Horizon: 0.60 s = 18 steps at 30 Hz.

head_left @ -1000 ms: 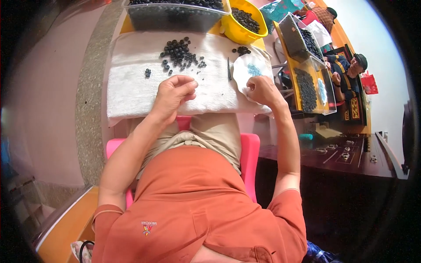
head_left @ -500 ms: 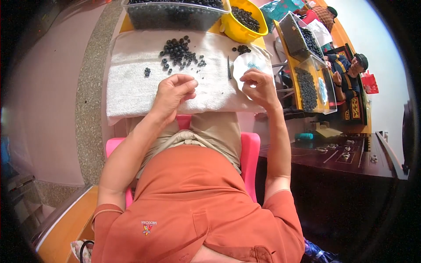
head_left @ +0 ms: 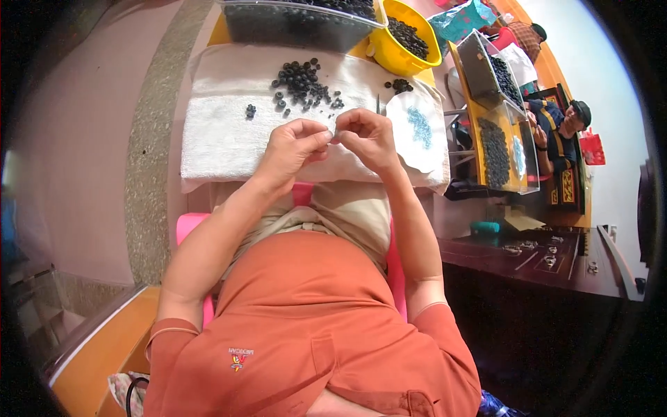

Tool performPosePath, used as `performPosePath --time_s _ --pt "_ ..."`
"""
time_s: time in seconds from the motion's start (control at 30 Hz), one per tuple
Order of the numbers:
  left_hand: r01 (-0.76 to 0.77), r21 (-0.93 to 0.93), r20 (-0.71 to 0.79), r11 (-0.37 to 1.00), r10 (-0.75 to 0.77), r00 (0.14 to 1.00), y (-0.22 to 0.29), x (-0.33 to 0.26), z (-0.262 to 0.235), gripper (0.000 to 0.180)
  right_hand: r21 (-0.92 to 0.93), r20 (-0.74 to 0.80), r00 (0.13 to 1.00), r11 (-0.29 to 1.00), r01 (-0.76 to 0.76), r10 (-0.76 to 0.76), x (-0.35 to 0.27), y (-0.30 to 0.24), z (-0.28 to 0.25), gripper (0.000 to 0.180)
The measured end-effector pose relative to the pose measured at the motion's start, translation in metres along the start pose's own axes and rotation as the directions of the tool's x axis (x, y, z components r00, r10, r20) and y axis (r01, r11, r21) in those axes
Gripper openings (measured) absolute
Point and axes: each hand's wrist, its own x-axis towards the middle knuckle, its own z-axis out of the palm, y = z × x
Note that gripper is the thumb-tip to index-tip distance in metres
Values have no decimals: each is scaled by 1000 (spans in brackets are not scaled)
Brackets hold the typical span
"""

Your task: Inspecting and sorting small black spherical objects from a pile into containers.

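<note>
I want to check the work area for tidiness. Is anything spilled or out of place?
Mostly tidy. Two dark rings lie alone on the white towel, left of the main pile. Both hands meet over the towel.

Scanning from the hands: I see a crumpled teal package (head_left: 460,19) far up and to the right of the right hand (head_left: 366,137), past the yellow bowl. A small red bag (head_left: 595,148) sits well right, beside the seated co-worker. No screens or signs.
</note>
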Motion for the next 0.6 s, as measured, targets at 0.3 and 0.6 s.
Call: performPosePath --time_s 0.3,0.6 --pt "-22 0 -7 1000 22 1000 -9 4 -5 10 -47 27 998 998 -47 48 -5 2 4 12" --pt "-63 28 -64 998 65 996 -13 6 -5 12 9 -231 973 1000 -27 29 -2 19 -8 12"
